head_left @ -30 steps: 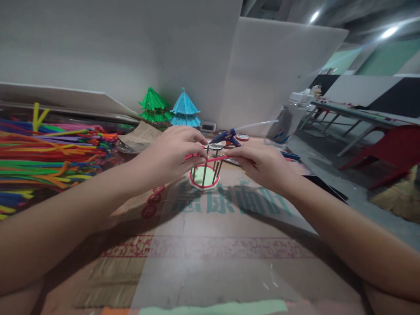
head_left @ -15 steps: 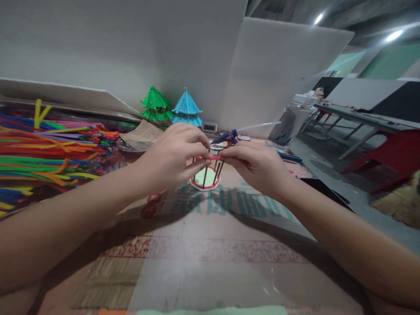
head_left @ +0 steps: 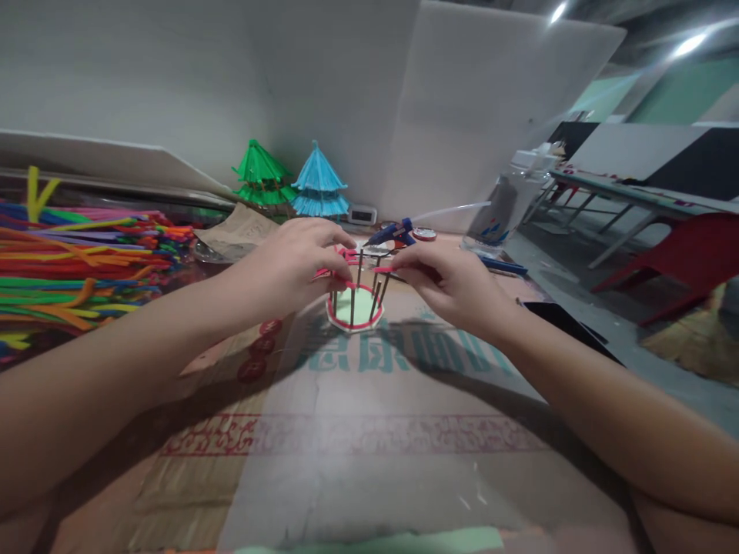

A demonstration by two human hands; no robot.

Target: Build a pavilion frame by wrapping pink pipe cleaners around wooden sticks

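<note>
A small craft frame (head_left: 355, 306) stands on the cardboard: a round pale-green base with a pink rim and several thin dark sticks upright in it. A pink pipe cleaner (head_left: 382, 270) runs around the sticks near their tops. My left hand (head_left: 292, 264) pinches the pipe cleaner at the frame's left side, fingers closed. Pinching the other end at the right side is my right hand (head_left: 442, 283), fingers closed too.
A big pile of coloured pipe cleaners (head_left: 75, 261) lies at the left. Green (head_left: 258, 173) and blue (head_left: 318, 185) paper pagodas stand at the back by the white wall. A blue glue gun (head_left: 391, 231) lies behind the frame. A clear bottle (head_left: 501, 208) stands at the right edge; red chair (head_left: 681, 261) beyond.
The pipe cleaner was stretched straight between my hands; now my hands have parted a little and it bends around the sticks. The view shifted slightly.
</note>
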